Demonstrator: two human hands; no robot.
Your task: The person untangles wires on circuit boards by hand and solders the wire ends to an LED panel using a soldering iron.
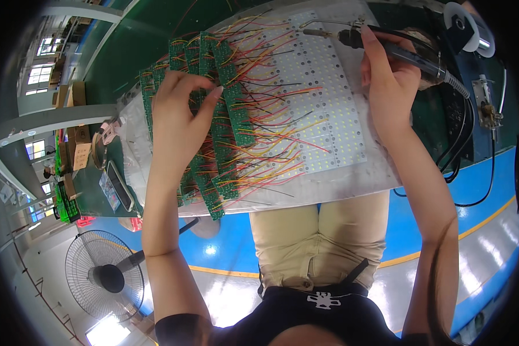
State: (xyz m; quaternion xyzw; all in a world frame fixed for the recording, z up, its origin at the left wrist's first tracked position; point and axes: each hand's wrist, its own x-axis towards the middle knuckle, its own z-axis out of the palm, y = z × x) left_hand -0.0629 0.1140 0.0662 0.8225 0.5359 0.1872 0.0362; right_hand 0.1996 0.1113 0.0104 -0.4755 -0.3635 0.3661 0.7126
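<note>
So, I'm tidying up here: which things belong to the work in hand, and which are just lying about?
In the work, by the look of it:
- soldering iron, in the right hand
- circuit boards, at the left hand
- wires
- white panel

Seemingly just about:
- phone
- fan
- cartons

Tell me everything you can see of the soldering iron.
The soldering iron is slender, with a dark, plastic-looking handle, a metallic front end and a ribbed grey sleeve at its cord end. A thin metal tube runs alongside the front. The right hand holds it, tip pointing left over the dotted white panel; tip contact is unclear.
</note>
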